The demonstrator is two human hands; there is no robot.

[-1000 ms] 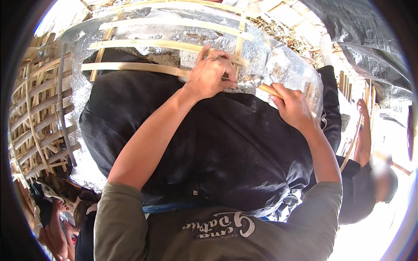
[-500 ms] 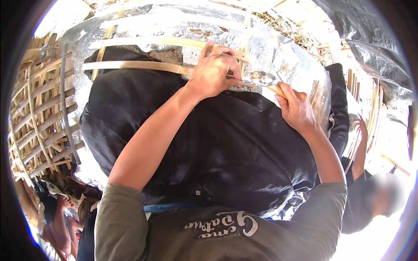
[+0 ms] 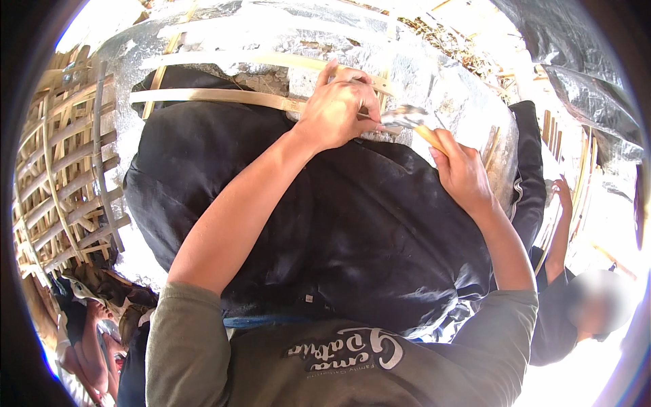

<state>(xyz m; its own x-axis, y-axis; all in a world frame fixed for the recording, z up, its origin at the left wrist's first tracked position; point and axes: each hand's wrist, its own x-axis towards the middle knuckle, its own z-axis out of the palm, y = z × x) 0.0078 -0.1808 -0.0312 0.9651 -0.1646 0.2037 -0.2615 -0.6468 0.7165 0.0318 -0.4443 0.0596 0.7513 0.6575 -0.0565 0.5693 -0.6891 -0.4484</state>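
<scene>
My right hand (image 3: 464, 173) is wrapped round the yellowish wooden handle of a hammer (image 3: 430, 138). The hammer's metal head is smeared by motion, close beside the fingertips of my left hand (image 3: 338, 108). That left hand is closed over the right part of a pale bamboo strip (image 3: 217, 97), thumb and forefinger pinched near its end. Whether a nail sits in the pinch is too small to tell. A second bamboo strip (image 3: 291, 61) runs just beyond, under or against my raised fingers. An upright crosspiece (image 3: 157, 81) crosses both strips at the left.
Black trousers (image 3: 352, 230) cover my legs, close around the work. Silvery sheeting (image 3: 447, 88) lies beneath the strips. A woven bamboo lattice (image 3: 68, 169) stands at left. Another person (image 3: 559, 319) is at lower right, and someone's bare limbs (image 3: 95, 346) show at lower left.
The hammer head has swung slightly up and away from my left fingertips. My left hand keeps its place on the strip, and the strips have hardly shifted.
</scene>
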